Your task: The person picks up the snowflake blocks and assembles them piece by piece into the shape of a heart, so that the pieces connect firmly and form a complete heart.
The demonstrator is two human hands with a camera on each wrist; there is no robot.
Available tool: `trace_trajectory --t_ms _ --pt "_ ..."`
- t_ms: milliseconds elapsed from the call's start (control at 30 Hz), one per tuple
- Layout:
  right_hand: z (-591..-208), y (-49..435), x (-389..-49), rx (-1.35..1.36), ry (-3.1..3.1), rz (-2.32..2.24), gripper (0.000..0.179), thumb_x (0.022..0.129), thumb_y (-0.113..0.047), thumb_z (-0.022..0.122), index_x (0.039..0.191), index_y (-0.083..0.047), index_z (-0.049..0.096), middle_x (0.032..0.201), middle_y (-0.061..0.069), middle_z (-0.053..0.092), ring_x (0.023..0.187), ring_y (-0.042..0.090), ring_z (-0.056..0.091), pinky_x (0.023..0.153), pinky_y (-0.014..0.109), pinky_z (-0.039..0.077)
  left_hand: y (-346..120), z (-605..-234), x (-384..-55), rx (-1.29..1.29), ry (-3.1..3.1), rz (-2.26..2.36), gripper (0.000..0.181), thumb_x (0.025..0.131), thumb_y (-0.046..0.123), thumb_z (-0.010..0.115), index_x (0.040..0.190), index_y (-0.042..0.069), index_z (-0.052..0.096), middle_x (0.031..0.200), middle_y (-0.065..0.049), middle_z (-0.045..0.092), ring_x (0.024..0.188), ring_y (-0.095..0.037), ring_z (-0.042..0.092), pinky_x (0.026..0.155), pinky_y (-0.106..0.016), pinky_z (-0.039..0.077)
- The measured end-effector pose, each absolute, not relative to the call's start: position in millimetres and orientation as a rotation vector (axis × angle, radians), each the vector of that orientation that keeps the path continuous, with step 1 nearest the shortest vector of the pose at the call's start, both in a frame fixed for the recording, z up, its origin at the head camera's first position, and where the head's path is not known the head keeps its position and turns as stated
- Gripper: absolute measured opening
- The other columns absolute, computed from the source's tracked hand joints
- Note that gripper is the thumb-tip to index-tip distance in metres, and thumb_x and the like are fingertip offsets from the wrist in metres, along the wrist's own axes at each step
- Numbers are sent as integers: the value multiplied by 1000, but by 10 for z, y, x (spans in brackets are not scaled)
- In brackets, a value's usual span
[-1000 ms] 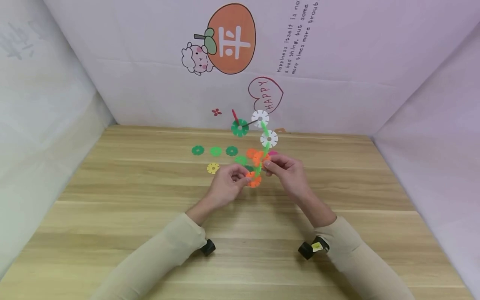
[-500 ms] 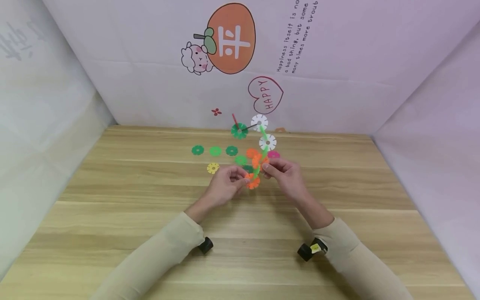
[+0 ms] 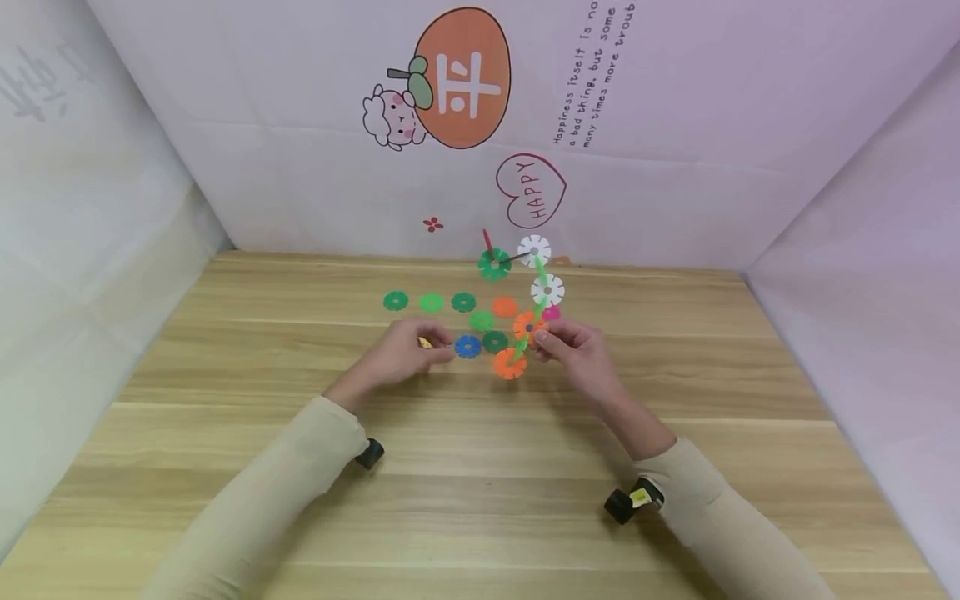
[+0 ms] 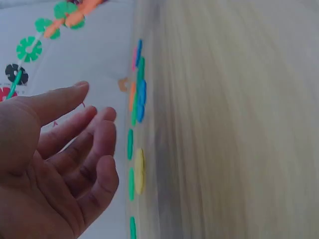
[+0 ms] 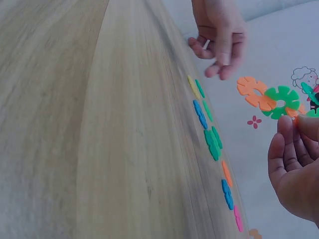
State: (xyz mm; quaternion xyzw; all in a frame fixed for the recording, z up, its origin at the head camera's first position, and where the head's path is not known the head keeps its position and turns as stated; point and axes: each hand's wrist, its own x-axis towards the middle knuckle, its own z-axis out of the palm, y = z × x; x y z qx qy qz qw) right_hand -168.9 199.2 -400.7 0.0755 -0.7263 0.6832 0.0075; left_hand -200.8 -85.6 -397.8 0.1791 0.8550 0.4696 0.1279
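The right hand (image 3: 579, 353) pinched a chain of linked discs (image 3: 540, 293). The left hand (image 3: 396, 353), fingers (image 4: 103, 137) loosely parted and empty, hovered near a yellow disc (image 4: 139, 172).

I observe a wood-grain tabletop (image 3: 487, 517) between a pale left wall (image 3: 97, 275) and right wall (image 3: 870, 250). The rear wall (image 3: 300, 183) carries a heart print (image 3: 531, 190) and lettering (image 3: 592, 79).

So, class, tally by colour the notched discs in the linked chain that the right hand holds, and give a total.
Light green discs: 3
White discs: 2
Orange discs: 2
Red disc: 1
Dark green disc: 1
Black disc: 1
Total: 10
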Motion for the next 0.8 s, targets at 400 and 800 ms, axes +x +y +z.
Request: trace_trajectory --t_ms 400,800 --pt "-4010 2243 -1662 101 -2244 2134 22 99 -6 64 107 14 64 86 2 69 76 13 64 77 27 57 -1135 -3989 -2247 392 2764 902 35 89 21 78 118 3 68 107 -10 67 99 -26 61 88 -42 50" --pt "-3989 2412 -1674 98 -2225 2155 24 99 -13 66 108 9 65 89 3 69 76 10 63 76 26 57 -1053 -4000 -2369 440 2835 592 38 91 26 76 123 6 70 107 -9 67 99 -24 60 85 -42 49"
